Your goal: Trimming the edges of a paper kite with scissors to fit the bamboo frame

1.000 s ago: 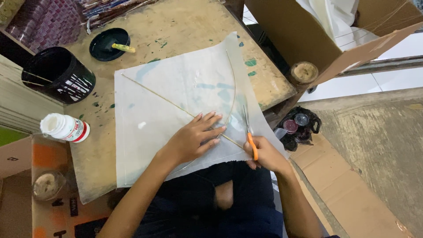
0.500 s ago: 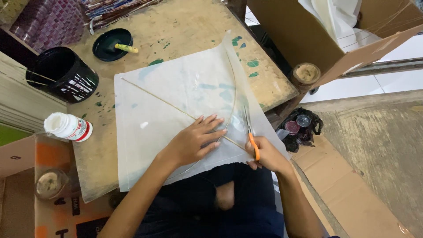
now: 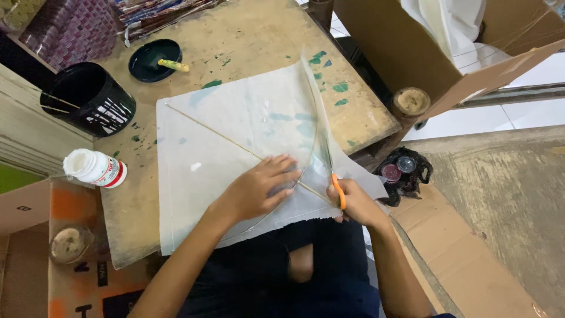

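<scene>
While left hand [image 3: 257, 189] lies flat with fingers spread on white paper sheet [image 3: 235, 147], right hand [image 3: 356, 203] grips orange-handled scissors [image 3: 333, 176] at the sheet's right edge

Paper sheet lies across the worn wooden surface [image 3: 247, 41], thin stick [image 3: 223, 136] running diagonally over it and under left hand, curved stick [image 3: 315, 126] bowing along right side; scissor blades point up along that curve; black bucket [image 3: 88, 100] and dark dish [image 3: 154, 59] at upper left, white glue bottle [image 3: 94, 169] on its side left of the sheet, cardboard box [image 3: 412, 53] upper right, well apart
</scene>
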